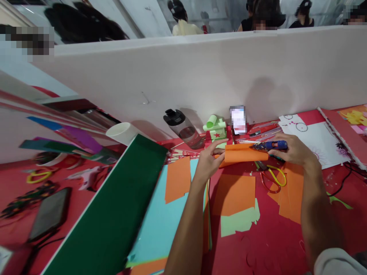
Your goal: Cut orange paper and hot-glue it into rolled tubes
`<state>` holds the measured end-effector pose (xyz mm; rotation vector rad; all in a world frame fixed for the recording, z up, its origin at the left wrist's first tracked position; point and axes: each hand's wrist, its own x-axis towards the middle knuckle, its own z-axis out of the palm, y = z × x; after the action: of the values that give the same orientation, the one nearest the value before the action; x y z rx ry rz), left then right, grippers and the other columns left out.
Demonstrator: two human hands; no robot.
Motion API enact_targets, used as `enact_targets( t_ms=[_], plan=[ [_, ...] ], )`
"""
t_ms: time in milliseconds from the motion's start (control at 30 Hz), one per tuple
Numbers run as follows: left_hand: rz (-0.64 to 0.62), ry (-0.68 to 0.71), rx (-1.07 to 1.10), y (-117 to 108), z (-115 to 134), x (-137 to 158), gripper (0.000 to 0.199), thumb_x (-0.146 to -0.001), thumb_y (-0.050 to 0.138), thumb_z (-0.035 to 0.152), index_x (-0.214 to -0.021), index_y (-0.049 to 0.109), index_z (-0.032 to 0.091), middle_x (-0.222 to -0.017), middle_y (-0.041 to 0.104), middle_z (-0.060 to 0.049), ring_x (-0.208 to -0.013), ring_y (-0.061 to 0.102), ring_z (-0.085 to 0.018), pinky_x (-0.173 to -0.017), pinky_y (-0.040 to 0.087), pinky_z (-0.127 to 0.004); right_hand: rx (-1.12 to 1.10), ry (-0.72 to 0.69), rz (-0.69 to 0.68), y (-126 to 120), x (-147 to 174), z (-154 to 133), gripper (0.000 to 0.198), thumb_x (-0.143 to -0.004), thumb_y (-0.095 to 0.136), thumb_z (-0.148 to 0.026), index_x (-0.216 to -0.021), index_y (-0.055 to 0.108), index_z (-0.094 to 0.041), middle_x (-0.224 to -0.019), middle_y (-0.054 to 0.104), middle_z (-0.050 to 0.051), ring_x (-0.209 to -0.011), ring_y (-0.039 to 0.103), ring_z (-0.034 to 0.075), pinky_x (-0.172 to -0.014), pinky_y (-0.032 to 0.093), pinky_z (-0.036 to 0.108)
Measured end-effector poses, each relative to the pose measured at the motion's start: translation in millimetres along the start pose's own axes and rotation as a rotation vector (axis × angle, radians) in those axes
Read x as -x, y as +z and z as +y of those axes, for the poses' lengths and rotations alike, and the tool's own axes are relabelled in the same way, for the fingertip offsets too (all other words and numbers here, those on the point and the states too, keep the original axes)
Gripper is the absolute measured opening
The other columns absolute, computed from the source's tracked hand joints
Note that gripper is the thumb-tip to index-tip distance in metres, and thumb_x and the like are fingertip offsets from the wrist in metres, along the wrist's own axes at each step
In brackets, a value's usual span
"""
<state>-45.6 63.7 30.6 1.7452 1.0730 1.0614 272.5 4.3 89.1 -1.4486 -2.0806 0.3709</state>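
Observation:
My left hand [210,162] pinches the left end of a folded piece of orange paper [245,156], which is held just above the table. In my right hand [295,151] is a blue tool with a dark metal front [276,145], its front end against the paper's right upper edge; its exact kind is unclear. Scissors with red and yellow handles [271,177] lie just below this hand. Under my hands rest an orange paper sheet [236,194] and a torn light green sheet [239,223]. More orange pieces [291,194] lie beside my right forearm.
A long green board [114,206] lies left of blue paper [160,217]. A water bottle [185,131], green paper rolls [216,126] and a phone [238,120] stand by the white partition [172,76]. A glue gun [87,177] lies left; printed sheets [309,137] lie right. People are beyond.

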Motion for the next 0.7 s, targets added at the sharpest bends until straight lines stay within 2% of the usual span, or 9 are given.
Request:
enact_targets(
  t_ms=[233,533,700],
  plan=[
    [-0.004,0.004,-0.002,2,0,-1,0.050,-0.083,0.066,0.023,-0.133,0.066,0.018,-0.085,0.079,-0.005,-0.077,0.073,-0.018,-0.068,0.052,-0.023,0.068,0.007,0.039,11,-5,-5,0.030,-0.091,0.069,-0.053,-0.092,0.063,-0.024,-0.092,0.072,0.006,-0.080,0.066,0.025,-0.070,0.048,0.036],
    [0.037,-0.009,-0.015,0,-7,-1,0.054,-0.079,0.063,0.016,-0.132,0.067,0.018,-0.078,0.074,0.000,-0.071,0.068,-0.014,-0.061,0.046,-0.019,0.055,0.107,0.082,0,1,2,0.029,-0.088,0.073,-0.051,-0.095,0.066,-0.024,-0.093,0.075,0.007,-0.081,0.069,0.025,-0.071,0.051,0.038],
    [0.014,-0.013,0.005,2,-7,-1,0.054,-0.080,0.064,0.019,-0.134,0.065,0.018,-0.079,0.076,-0.001,-0.070,0.066,-0.014,-0.060,0.045,-0.019,0.095,0.039,0.080,5,-2,-5,0.031,-0.090,0.071,-0.053,-0.090,0.064,-0.024,-0.091,0.073,0.007,-0.079,0.068,0.025,-0.069,0.050,0.037]
  ],
)
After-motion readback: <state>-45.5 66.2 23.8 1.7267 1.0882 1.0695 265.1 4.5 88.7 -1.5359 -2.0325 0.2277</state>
